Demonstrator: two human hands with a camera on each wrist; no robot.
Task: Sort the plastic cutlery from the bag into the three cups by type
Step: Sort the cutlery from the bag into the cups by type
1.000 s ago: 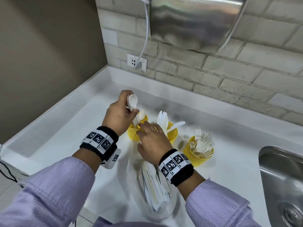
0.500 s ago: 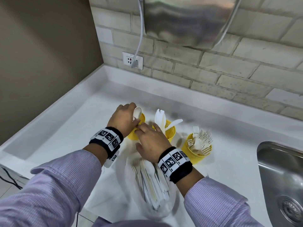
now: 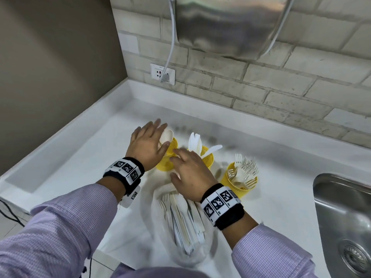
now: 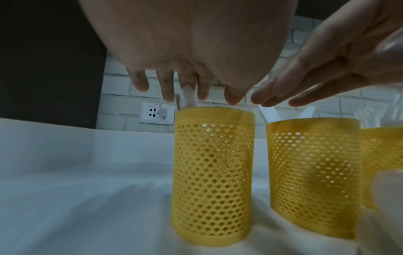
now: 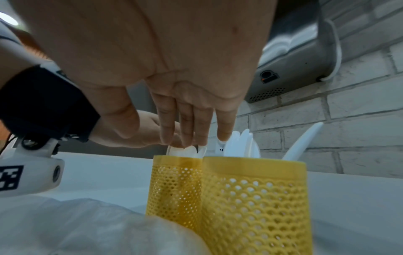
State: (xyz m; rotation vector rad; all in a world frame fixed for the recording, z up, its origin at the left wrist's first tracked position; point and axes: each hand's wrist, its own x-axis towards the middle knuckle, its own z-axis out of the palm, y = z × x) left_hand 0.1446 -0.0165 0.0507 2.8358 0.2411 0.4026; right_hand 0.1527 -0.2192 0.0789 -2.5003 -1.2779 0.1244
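Left hand (image 3: 147, 144) grip open, straight fingers over spoons (image 3: 166, 136) in the ten-o'clock cup (image 3: 167, 155); right hand (image 3: 191, 173) flat, empty; white bench (image 3: 84, 157), brick wall (image 3: 281, 91).

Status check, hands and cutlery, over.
Both hands open: left hand over spoon cup, right hand beside. Bag holds unsorted cutlery. Nothing blocking.

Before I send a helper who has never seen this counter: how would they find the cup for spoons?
Start at the wall socket in the counter's corner, then come forward to the row of three yellow mesh cups. The spoon cup is the one nearest that corner, under the left hand; only it shows rounded spoon bowls, not knife blades or fork tines.
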